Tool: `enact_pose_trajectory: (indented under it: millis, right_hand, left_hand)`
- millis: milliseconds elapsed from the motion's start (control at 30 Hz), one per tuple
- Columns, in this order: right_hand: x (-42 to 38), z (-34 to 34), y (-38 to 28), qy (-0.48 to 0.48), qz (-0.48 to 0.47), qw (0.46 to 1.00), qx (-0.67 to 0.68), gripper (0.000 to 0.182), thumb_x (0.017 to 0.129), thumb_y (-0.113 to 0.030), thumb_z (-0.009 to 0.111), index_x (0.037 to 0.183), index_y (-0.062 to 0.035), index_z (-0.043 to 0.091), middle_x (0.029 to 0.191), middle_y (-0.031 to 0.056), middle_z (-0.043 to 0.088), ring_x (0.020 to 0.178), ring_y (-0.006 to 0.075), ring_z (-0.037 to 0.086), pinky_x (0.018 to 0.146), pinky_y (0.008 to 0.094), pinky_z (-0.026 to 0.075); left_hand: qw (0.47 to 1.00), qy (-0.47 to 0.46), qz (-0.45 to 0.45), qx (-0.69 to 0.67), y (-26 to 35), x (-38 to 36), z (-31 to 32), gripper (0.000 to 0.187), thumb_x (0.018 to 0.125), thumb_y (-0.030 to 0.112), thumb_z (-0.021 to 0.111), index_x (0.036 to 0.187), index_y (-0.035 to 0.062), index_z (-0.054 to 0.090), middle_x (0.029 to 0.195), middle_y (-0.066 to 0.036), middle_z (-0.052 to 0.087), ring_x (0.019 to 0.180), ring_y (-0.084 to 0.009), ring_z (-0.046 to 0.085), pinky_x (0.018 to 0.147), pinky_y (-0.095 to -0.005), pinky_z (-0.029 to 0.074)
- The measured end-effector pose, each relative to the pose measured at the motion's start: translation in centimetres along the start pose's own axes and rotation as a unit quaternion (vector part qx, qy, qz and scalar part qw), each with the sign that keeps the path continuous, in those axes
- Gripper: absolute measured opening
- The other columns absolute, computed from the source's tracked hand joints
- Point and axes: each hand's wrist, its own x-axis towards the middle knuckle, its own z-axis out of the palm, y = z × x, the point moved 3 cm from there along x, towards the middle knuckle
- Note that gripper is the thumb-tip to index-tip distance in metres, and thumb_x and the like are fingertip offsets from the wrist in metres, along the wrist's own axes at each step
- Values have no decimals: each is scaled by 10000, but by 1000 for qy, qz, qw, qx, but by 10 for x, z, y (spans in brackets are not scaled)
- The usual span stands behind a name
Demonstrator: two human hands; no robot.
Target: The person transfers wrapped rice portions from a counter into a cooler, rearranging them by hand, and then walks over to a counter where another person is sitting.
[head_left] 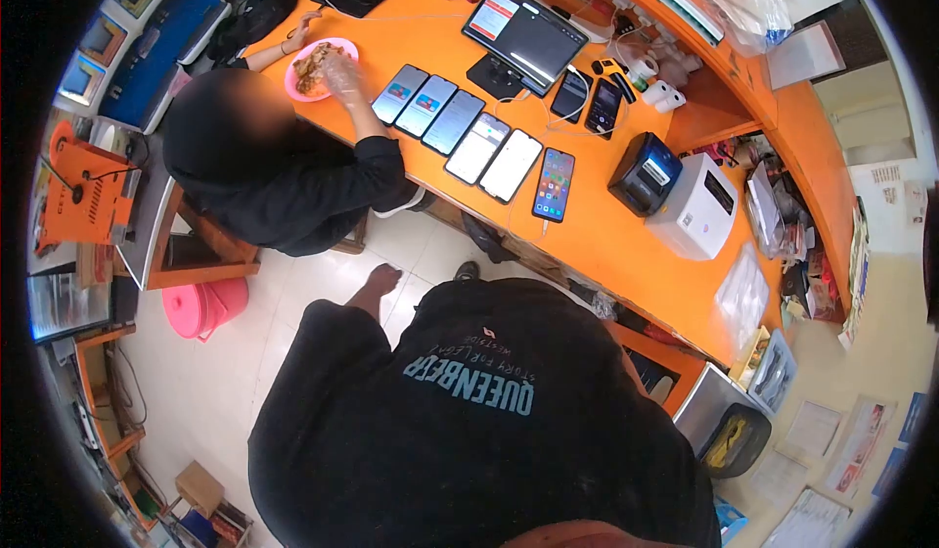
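My left hand (382, 278) hangs low in front of my black T-shirt (469, 450), over the tiled floor (293, 323). Its fingers look curled in, and nothing shows in them. A strip of my right arm (634, 370) appears beside the shirt, while the hand itself is out of sight. Ahead is an orange desk (646, 264) with a row of lit phones: a white-screened phone (512, 165) and a phone with colourful app icons (554, 185) are the closest to me. Both stand apart from my hands.
A seated person in black (279, 176) has one gloved hand (342, 76) at food on a pink plate (311, 70). The desk holds a monitor (524, 36), a black device (645, 173) and a white box-shaped device (693, 207). A pink bucket (205, 308) stands on the floor.
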Motion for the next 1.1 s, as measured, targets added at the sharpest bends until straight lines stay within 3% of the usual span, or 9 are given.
enact_pose_trajectory:
  millis: [67, 133, 300, 633, 733, 800, 833, 933, 1100]
  right_hand:
    - [25, 4, 117, 1, 58, 985, 161, 435, 982, -369, 571, 1257, -32, 560, 1031, 234, 631, 892, 388, 612, 755, 504, 505]
    - [-5, 11, 102, 15, 54, 993, 101, 428, 982, -350, 576, 1263, -27, 561, 1040, 225, 638, 903, 371, 621, 757, 487, 508]
    - [-60, 14, 48, 54, 50, 995, 63, 414, 981, -303, 589, 1276, -14, 566, 1061, 203, 656, 928, 330, 643, 761, 444, 516]
    - [-105, 6, -97, 135, -56, 968, 205, 395, 979, -208, 616, 1303, 13, 574, 1103, 158, 691, 979, 248, 686, 769, 358, 533]
    - [-92, -5, -172, 136, 0, 986, 91, 362, 989, -230, 625, 1289, -27, 601, 978, 87, 679, 917, 164, 662, 762, 334, 515]
    - [-76, -11, -183, 125, -59, 990, -15, 380, 977, -225, 638, 1292, -16, 594, 973, 74, 693, 907, 153, 677, 774, 320, 524]
    - [-72, -8, -184, 125, -49, 991, -29, 394, 966, -243, 647, 1282, -12, 601, 997, 93, 707, 921, 182, 689, 788, 334, 533]
    - [-73, 6, -192, 92, -62, 978, -175, 457, 925, -316, 675, 1252, 0, 625, 1063, 164, 735, 964, 284, 714, 855, 389, 549]
    - [-58, 25, -132, 4, -6, 973, -232, 495, 891, -382, 679, 1241, -32, 651, 1035, 185, 740, 984, 325, 711, 916, 401, 536]
  left_hand:
    - [980, -10, -128, -152, 62, 15, 2, 450, 903, 447, 660, 1151, 72, 666, 1173, -191, 686, 1074, -337, 662, 949, -427, 522]
    - [995, -18, -34, -91, 146, 14, -25, 486, 902, 442, 657, 1203, 61, 654, 1143, -205, 692, 1080, -369, 653, 961, -427, 513]
    - [992, -49, 47, -106, 223, 29, -52, 502, 904, 447, 652, 1199, 42, 650, 1084, -212, 713, 1060, -374, 666, 945, -434, 515]
    - [995, -44, -92, -21, 81, 23, -53, 523, 918, 484, 617, 1196, 43, 656, 1233, -222, 658, 1176, -373, 610, 1028, -431, 473]
    - [997, -7, -78, 25, 56, 1, -51, 468, 928, 407, 673, 1171, 9, 643, 879, -166, 733, 742, -236, 712, 730, -392, 566]
    - [994, -61, -92, 3, 51, -8, -46, 539, 916, 494, 613, 1187, 30, 655, 1177, -216, 681, 1101, -350, 655, 996, -419, 496]
    - [987, -54, -134, -76, 51, -13, -43, 508, 924, 459, 616, 1187, 26, 653, 1049, -207, 717, 930, -327, 711, 914, -415, 537]
    - [976, -14, -111, -186, 64, -17, -38, 447, 924, 357, 663, 1154, -26, 639, 911, -147, 730, 811, -218, 720, 732, -353, 568]
    - [963, 48, -67, -256, 118, -63, -48, 394, 957, 279, 636, 1220, -12, 601, 964, -122, 715, 814, -175, 704, 632, -290, 527]
